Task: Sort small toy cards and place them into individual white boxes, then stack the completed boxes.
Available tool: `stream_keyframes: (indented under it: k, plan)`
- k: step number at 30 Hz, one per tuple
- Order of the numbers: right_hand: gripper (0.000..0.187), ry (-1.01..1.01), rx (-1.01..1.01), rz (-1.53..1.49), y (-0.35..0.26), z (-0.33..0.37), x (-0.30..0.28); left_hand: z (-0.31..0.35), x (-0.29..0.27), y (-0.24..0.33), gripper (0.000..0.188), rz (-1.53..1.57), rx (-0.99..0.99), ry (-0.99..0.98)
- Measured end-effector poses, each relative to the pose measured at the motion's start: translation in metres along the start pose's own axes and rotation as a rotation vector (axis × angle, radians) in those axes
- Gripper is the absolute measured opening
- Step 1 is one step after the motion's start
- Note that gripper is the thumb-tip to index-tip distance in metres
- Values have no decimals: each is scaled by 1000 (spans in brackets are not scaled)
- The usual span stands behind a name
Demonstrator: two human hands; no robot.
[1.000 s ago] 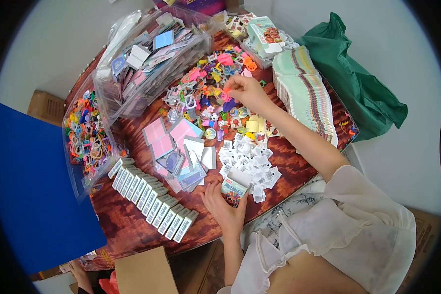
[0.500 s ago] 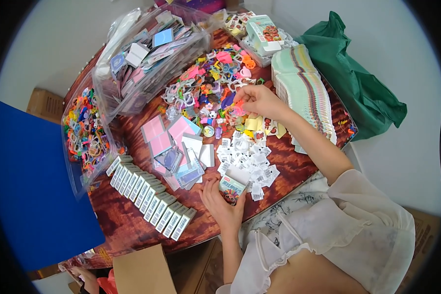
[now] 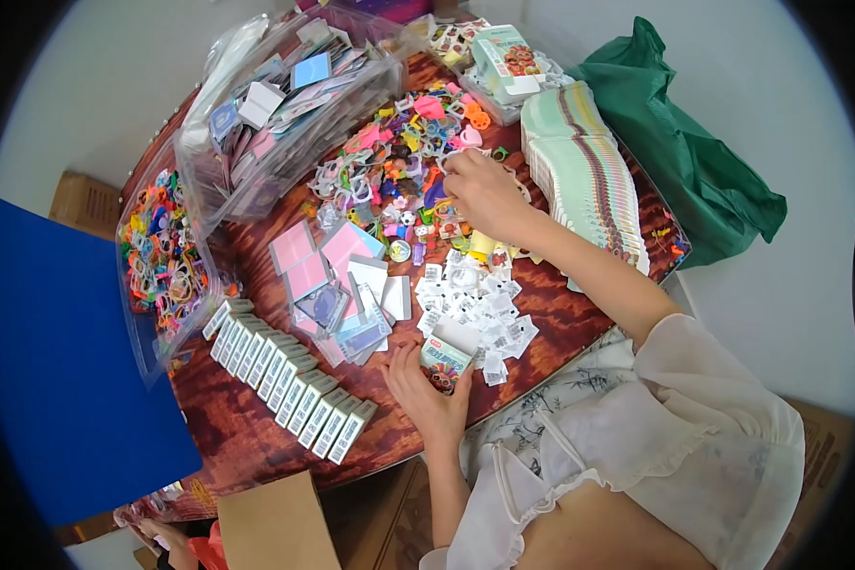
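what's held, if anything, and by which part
Left hand: small open carton, by its opposite sides. Right hand: at plastic trinkets, any hold hidden from view.

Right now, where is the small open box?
The small open box is below centre in the head view, held in the left hand, just below the pile of white pieces.

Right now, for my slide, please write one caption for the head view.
The left hand holds a small open box, while the right hand is over a pile of colourful trinkets.
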State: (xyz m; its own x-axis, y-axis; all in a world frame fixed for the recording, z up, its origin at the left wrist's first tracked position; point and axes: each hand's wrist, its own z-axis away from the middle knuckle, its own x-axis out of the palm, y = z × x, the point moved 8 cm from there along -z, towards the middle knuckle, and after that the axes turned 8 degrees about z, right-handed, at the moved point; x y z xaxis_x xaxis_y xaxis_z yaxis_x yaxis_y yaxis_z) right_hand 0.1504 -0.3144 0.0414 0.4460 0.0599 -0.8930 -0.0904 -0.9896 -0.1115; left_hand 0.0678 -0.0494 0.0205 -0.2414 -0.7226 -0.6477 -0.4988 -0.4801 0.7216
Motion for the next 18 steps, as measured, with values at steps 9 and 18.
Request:
stream_keyframes:
  k: [9,18]
  plan:
    - [8,-130,353,-934,7,7,-39,14,-7,-33,79,590,-236,144]
    - [4,-439,408,-1493,-72,37,-64,8,-15,-13,80,497,-295,147]
